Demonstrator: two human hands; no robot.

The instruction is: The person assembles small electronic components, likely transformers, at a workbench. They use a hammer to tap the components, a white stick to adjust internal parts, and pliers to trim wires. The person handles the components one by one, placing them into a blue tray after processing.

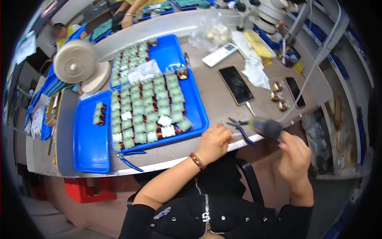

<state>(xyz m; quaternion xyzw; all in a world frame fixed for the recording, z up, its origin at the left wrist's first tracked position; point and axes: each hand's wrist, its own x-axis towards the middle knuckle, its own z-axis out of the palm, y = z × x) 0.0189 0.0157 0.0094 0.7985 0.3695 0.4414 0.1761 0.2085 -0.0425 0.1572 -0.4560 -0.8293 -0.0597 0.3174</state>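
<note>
My right hand (295, 157), raised over the table's front edge, grips a thick, motion-blurred cylindrical tool (268, 127) with a black body and a yellowish end; its exact kind is unclear. My left hand (216, 142) rests at the table edge, fingers curled together, and whatever they may hold is hidden. Between the hands lie blue-handled pliers (242, 130). Left of my left hand is a blue tray (197, 105) filled with rows of small green-topped parts with copper windings (149, 107). Three round copper-wound coils (279, 96) sit beyond the tool.
A black phone (236, 85) with a white cable and a smaller phone (295, 92) lie on the table. Another blue tray (92, 139) holds a few parts; blue-handled cutters (130, 158) lie nearby. A fan (75, 61), microscope (270, 14) and another person's arm (133, 10) are farther back.
</note>
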